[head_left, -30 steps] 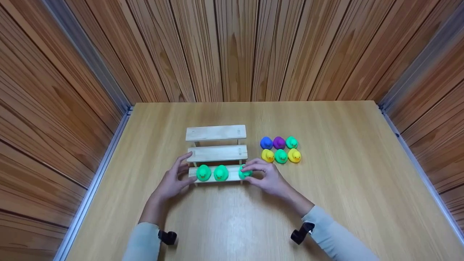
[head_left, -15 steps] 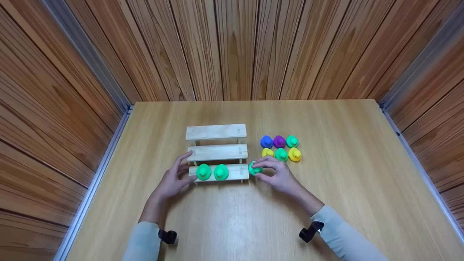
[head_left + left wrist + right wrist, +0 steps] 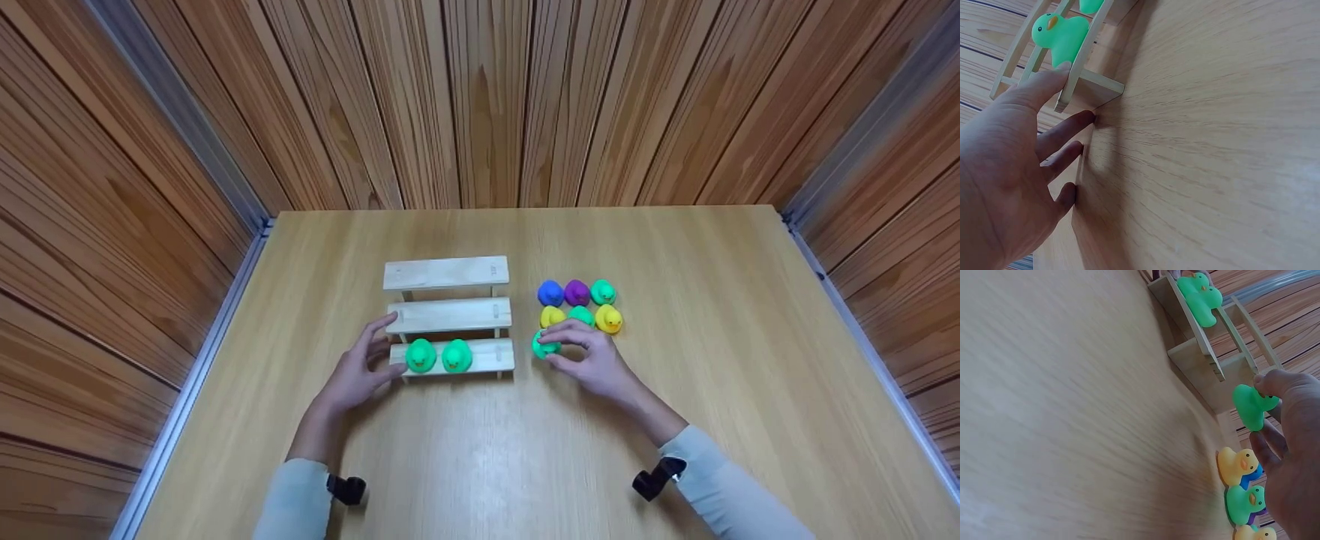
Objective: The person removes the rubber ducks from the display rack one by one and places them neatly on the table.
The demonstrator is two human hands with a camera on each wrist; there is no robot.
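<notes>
A three-step wooden rack (image 3: 450, 320) stands on the table. Two green rubber ducks (image 3: 457, 356) sit side by side on the left part of its lowest step. My left hand (image 3: 367, 375) is at the rack's left end. In the left wrist view its thumb (image 3: 1044, 87) touches the end of the lowest step beside a green duck (image 3: 1064, 36), with the other fingers extended by the tabletop. My right hand (image 3: 592, 360) pinches another green rubber duck (image 3: 1249, 406) between thumb and fingers, just right of the rack.
Beyond my right hand stand two rows of ducks: blue (image 3: 550, 292), purple (image 3: 577, 292) and green (image 3: 603, 292) behind; yellow (image 3: 552, 316), green (image 3: 580, 315) and yellow (image 3: 609, 319) in front. Wood-panelled walls (image 3: 487, 105) enclose the table.
My right hand has moved right with the green duck, from over the right end of the lowest step to beside the front row of ducks. The left hand has stayed in place.
</notes>
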